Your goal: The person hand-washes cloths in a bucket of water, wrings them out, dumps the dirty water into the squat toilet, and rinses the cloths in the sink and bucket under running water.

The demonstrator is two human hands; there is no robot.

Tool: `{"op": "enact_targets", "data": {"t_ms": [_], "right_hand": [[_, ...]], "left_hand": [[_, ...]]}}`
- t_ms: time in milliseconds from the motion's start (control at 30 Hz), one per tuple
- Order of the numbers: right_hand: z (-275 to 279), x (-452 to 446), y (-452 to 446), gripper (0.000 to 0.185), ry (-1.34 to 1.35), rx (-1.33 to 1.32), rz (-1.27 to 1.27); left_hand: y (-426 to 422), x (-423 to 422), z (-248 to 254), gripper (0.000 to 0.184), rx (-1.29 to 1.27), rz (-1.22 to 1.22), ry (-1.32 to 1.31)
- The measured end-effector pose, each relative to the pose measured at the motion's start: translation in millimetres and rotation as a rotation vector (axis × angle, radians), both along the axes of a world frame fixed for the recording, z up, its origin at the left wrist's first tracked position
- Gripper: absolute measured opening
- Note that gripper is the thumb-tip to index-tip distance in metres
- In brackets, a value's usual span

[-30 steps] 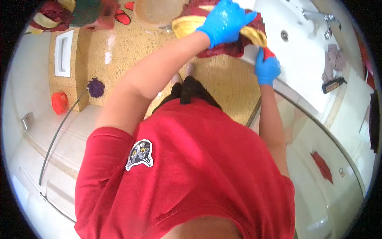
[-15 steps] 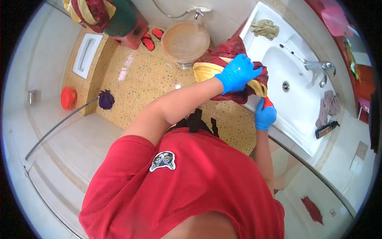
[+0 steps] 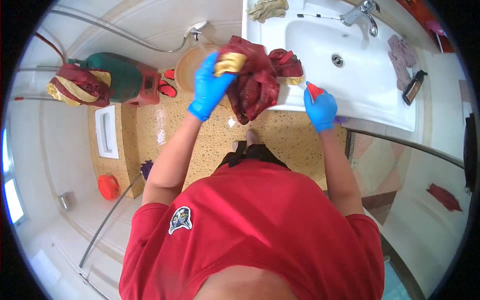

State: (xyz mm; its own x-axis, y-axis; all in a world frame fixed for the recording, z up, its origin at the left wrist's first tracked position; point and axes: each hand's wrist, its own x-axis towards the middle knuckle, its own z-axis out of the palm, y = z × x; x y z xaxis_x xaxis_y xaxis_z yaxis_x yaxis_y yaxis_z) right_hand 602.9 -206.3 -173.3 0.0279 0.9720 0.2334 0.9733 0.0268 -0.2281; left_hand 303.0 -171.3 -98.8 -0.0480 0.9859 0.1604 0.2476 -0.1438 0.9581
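Note:
My left hand (image 3: pixel 210 87), in a blue glove, is closed on a dark red cloth with yellow parts (image 3: pixel 252 80). The cloth hangs bunched between the round basin (image 3: pixel 186 70) and the sink's left edge. Another part of red and yellow cloth (image 3: pixel 286 65) lies on the sink rim; whether it joins the held one is hard to tell. At the sink's front edge my right hand (image 3: pixel 320 105), also gloved in blue, is closed round a small red object (image 3: pixel 314 90), mostly hidden by the fingers.
The white sink (image 3: pixel 320 37) has a chrome faucet (image 3: pixel 361 14), a greenish cloth (image 3: pixel 267 10), a greyish cloth (image 3: pixel 401 57) and a dark bottle (image 3: pixel 414 87). At left, more red and yellow cloth (image 3: pixel 82 85) lies by a green container (image 3: pixel 117 75). Red slippers (image 3: pixel 167 89) are on the floor.
My left hand has moved left with the red and yellow cloth, away from my right hand. A piece of cloth now shows separately on the sink rim. The camera view has shifted.

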Motion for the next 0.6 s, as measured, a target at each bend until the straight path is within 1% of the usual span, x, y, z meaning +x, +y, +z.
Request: {"op": "enact_targets", "data": {"t_ms": [33, 100, 133, 167, 200, 233, 267, 333, 367, 400, 433, 467, 500, 533, 600], "right_hand": [[2.7, 0.7, 0.4, 0.028, 0.002, 0.0, -0.01], [6.7, 3.9, 4.6, 0.05, 0.25, -0.11, 0.108], [-0.8, 7.6, 8.8, 0.05, 0.249, -0.11, 0.107], [-13.6, 12.5, 14.1, 0.063, 0.408, -0.082, 0.111], [-21.4, 14.5, 20.7, 0.077, 0.565, -0.055, 0.118], [-14.4, 13.5, 30.3, 0.094, 0.541, -0.083, 0.208], [-8.5, 9.2, 36.6, 0.094, 0.536, -0.085, 0.217], [9.8, -6.6, 50.2, 0.096, 0.382, -0.096, 0.357], [19.9, -17.4, 58.8, 0.094, 0.386, -0.166, 0.377], [20.0, -24.6, 67.3, 0.094, 0.376, -0.166, 0.389], [18.2, -32.1, 77.5, 0.093, 0.361, -0.172, 0.445], [14.3, -40.2, 88.3, 0.092, 0.347, -0.182, 0.503], [0.5, -40.5, 100.7, 0.081, 0.408, -0.204, 0.514], [0.2, -42.1, 103.6, 0.081, 0.399, -0.216, 0.53], [2.2, -48.9, 108.7, 0.07, 0.44, -0.418, 0.28]], "left_hand": [[-1.7, -11.2, 1.4, 0.041, 0.012, 0.043, -0.049], [-4.4, -34.6, 5.4, 0.04, 0.025, 0.124, -0.174], [-6.8, -45.3, 10.6, 0.039, 0.025, 0.163, -0.248], [-10.4, -56.1, 17.2, 0.037, 0.041, 0.21, -0.206], [-11.9, -66.5, 25.3, 0.037, 0.069, 0.229, -0.229], [-13.3, -75.5, 34.8, 0.038, 0.104, 0.246, -0.266], [-14.7, -84.2, 44.0, 0.038, 0.14, 0.266, -0.305], [-17.3, -107.9, 53.5, 0.038, 0.151, 0.296, -0.348], [-18.0, -120.0, 55.5, 0.039, 0.185, 0.322, -0.376], [-18.7, -132.0, 57.8, 0.039, 0.218, 0.349, -0.404], [-20.0, -144.6, 61.3, 0.038, 0.241, 0.389, -0.346], [-21.3, -159.6, 60.2, 0.038, 0.242, 0.407, -0.352], [-21.6, -177.2, 57.1, 0.039, 0.267, 0.434, -0.341], [-22.8, -196.1, 53.4, 0.039, 0.289, 0.461, -0.33], [-25.0, -234.7, 45.4, 0.039, 0.288, 0.49, -0.306]]}}
